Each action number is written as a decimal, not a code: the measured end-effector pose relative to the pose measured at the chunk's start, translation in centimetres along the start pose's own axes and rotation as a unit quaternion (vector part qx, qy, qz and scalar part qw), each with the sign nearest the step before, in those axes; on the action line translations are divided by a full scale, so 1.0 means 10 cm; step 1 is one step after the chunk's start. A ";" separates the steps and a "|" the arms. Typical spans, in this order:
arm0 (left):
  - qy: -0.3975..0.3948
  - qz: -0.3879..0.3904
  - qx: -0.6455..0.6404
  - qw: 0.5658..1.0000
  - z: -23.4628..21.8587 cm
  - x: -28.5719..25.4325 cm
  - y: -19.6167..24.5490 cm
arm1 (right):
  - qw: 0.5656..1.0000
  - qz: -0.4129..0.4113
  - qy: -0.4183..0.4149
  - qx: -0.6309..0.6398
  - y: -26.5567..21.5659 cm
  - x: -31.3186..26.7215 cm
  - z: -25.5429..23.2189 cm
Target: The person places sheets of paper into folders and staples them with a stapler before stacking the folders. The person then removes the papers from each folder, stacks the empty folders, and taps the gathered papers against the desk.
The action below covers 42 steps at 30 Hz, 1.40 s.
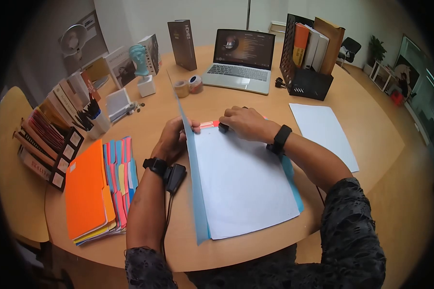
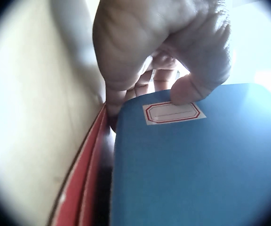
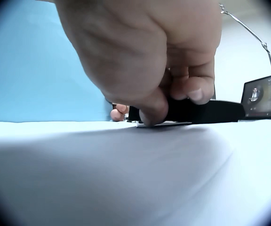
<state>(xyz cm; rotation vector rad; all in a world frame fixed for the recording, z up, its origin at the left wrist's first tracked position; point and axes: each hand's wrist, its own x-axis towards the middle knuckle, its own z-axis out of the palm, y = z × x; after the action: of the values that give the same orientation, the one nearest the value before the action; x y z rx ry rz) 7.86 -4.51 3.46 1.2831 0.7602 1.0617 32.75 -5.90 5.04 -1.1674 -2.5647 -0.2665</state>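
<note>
A blue folder cover (image 1: 194, 178) stands raised along the left side of a white paper stack (image 1: 246, 188). My left hand (image 1: 170, 137) pinches the cover near its top edge; in the left wrist view the left hand (image 2: 163, 47) has its thumb beside a red-bordered label (image 2: 173, 113) on the blue cover (image 2: 196, 169). My right hand (image 1: 248, 123) grips a black object (image 1: 223, 127) at the top edge of the papers. In the right wrist view, the right hand (image 3: 131, 52) has fingers curled on that black object (image 3: 206, 111), low over the white paper (image 3: 107, 169).
Orange folders (image 1: 88, 188) and colourful tabbed folders (image 1: 122, 173) lie at the left. White sheets (image 1: 323, 135) lie at the right. Behind are a laptop (image 1: 238, 62), tape rolls (image 1: 181, 88), a black file holder (image 1: 311, 84) and a pen cup (image 1: 99, 124).
</note>
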 end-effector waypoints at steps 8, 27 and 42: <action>-0.066 0.001 -0.068 0.995 -0.12 0.04 0.04 | 0.985 0.161 -0.048 -0.042 0.44 0.22 -0.24; -0.067 -0.029 -0.119 0.990 -0.13 0.14 -0.02 | 0.783 0.352 0.090 0.505 0.34 -0.90 -0.66; -0.047 -0.008 -0.150 0.987 0.09 0.21 0.01 | 0.775 0.400 0.014 0.488 -0.19 -1.22 -0.85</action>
<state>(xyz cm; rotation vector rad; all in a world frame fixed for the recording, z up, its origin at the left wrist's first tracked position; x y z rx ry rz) 9.37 -2.92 3.95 1.0584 0.5150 1.0502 40.56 -18.20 8.61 -1.5326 -1.4745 1.0821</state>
